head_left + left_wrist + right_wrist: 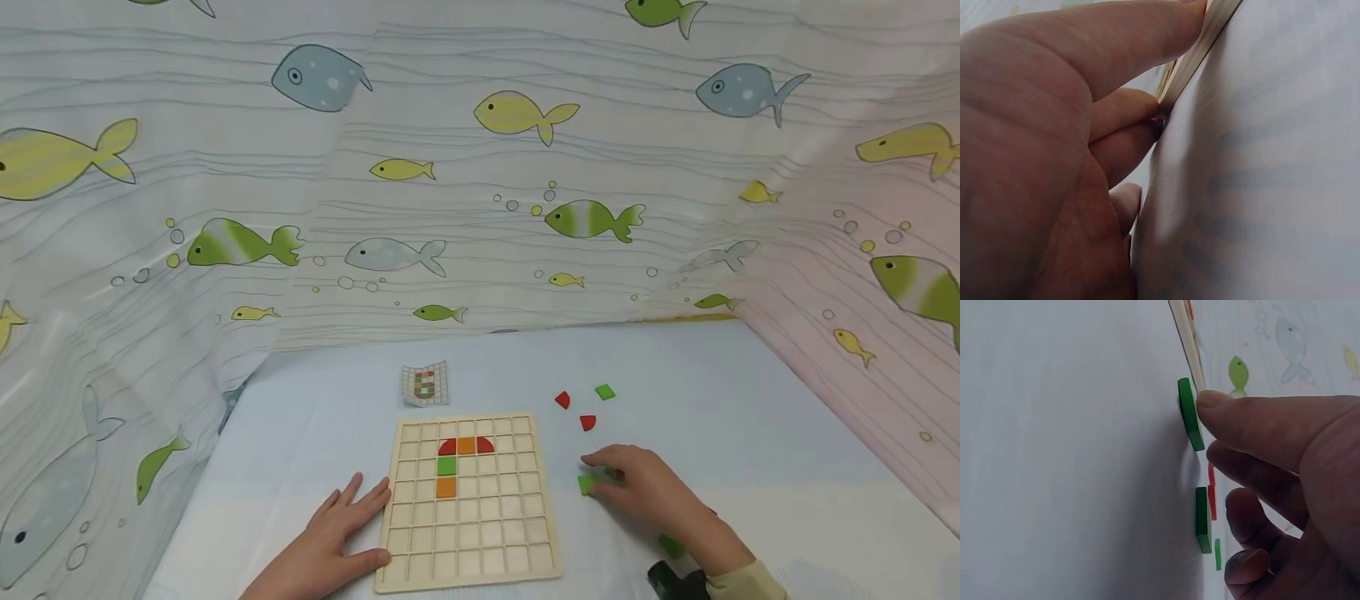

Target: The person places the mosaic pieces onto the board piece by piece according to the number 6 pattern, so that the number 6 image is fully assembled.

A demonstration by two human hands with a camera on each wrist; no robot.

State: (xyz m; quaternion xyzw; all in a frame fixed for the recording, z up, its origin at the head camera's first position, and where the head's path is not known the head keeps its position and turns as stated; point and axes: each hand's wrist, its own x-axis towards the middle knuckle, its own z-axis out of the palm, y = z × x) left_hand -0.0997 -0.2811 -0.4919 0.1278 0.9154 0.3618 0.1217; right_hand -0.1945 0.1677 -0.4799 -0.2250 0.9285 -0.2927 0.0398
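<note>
The square wooden grid board (510, 533) lies on the table. Along its left edge rests my left hand (326, 529), fingers spread, thumb and fingertips against the rim; the left wrist view shows the thumb (1147, 37) at the board's side. Set in the grid are two red quarter-round tiles (447, 447), two orange square tiles (446, 487) and a green square tile (447, 466). Right of the board, my right hand (645, 487) is over loose green tiles. Its thumb (1254, 419) touches the top of one green tile (1189, 415); another green tile (1202, 519) lies below the loosely bent fingers.
Behind the board lies a small pattern card (424, 383). Two loose red quarter-round tiles (588, 422) and a green tile (605, 392) are at the back right. A further green tile (672, 547) is near my right wrist. Fish-printed curtains (480, 192) surround the table.
</note>
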